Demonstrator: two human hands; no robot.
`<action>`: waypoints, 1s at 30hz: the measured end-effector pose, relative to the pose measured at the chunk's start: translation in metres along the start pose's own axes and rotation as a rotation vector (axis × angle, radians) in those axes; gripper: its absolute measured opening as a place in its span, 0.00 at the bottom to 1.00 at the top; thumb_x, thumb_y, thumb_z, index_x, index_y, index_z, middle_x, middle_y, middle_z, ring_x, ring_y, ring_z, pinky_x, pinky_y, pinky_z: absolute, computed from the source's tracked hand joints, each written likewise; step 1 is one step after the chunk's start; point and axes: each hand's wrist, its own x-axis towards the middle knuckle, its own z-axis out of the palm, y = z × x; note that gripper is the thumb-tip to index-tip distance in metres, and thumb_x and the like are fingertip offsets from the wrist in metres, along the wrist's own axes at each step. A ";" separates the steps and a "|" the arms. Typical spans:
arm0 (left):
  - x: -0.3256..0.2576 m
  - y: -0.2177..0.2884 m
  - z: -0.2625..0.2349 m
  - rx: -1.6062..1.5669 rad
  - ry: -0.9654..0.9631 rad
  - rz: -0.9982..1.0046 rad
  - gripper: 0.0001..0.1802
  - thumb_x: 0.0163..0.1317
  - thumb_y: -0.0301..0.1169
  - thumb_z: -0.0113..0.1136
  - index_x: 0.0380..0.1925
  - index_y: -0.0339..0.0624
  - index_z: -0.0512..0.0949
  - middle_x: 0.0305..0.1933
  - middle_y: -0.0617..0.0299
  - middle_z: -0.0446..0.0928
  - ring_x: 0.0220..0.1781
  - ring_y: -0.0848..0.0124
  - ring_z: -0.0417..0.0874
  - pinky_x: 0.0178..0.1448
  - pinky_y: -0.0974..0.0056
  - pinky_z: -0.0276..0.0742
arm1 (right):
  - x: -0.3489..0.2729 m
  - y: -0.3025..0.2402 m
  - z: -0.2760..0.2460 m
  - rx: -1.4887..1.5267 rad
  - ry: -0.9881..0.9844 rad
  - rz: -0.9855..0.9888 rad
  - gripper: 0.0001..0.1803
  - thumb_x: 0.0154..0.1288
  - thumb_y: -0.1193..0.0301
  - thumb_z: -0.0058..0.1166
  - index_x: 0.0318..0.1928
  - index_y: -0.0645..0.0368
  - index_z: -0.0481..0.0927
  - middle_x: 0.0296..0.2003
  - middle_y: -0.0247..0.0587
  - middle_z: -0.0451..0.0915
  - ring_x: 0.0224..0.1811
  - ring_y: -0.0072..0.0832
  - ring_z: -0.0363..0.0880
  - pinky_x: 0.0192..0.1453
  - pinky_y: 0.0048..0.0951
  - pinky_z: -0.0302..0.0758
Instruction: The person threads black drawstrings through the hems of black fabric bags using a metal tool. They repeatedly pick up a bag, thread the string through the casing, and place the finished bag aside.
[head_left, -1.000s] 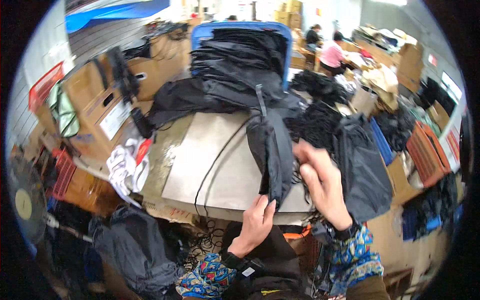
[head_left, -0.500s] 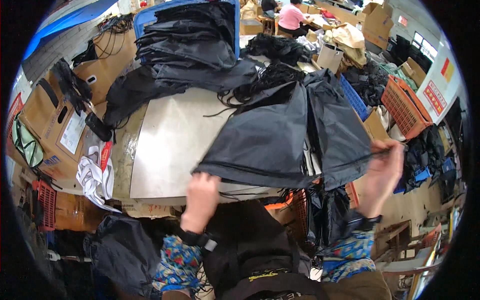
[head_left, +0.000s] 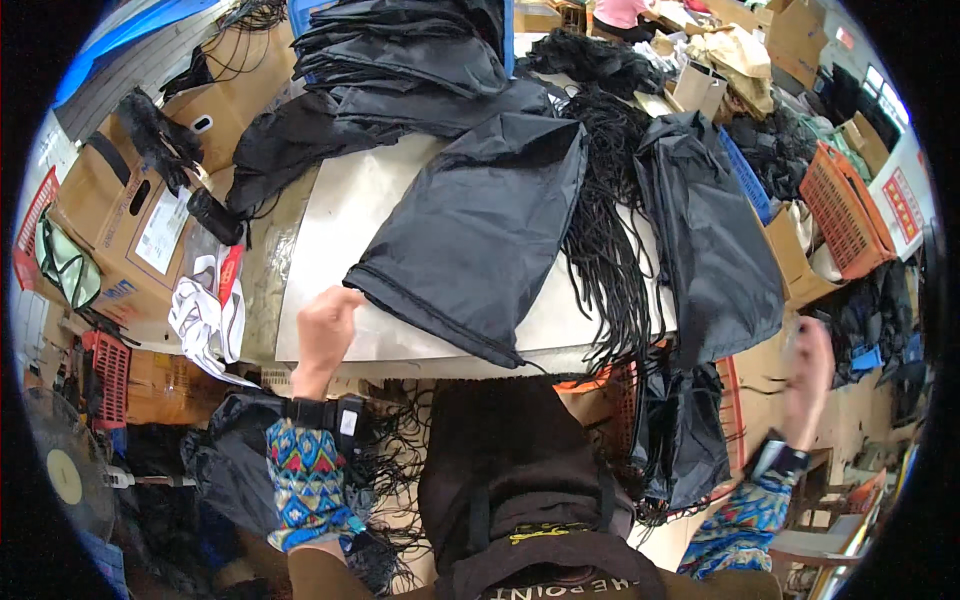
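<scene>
A black fabric drawstring bag (head_left: 480, 240) lies flat on the pale board (head_left: 335, 250), its hemmed edge toward me. My left hand (head_left: 325, 335) is closed at the near left corner of that hem, fingertips pinching it. Beside the bag's right side runs a bundle of black cords (head_left: 608, 230). Another black bag (head_left: 710, 240) drapes over the board's right edge. My right hand (head_left: 808, 375) is off to the right, apart from both bags and blurred by motion. A short dark strand shows near it, and I cannot make out whether the fingers hold it.
A tall stack of black bags (head_left: 400, 60) stands at the back. A cardboard box (head_left: 130, 220) and white straps (head_left: 208, 310) are on the left. Orange basket (head_left: 845, 215) and blue basket (head_left: 745, 180) stand right. More black bags (head_left: 685, 440) hang below the table's edge.
The bag at my left hand has shifted left and separated from the right bag, exposing the cords between them. My right hand has let go of the right bag's edge and moved right and down.
</scene>
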 end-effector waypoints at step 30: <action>-0.112 0.134 0.100 -1.365 0.048 -0.821 0.08 0.63 0.30 0.61 0.36 0.35 0.76 0.27 0.64 0.76 0.27 0.78 0.77 0.30 0.71 0.78 | -0.145 0.013 0.265 0.022 -1.306 0.573 0.14 0.71 0.62 0.50 0.43 0.59 0.81 0.20 0.26 0.74 0.18 0.08 0.67 0.15 0.11 0.53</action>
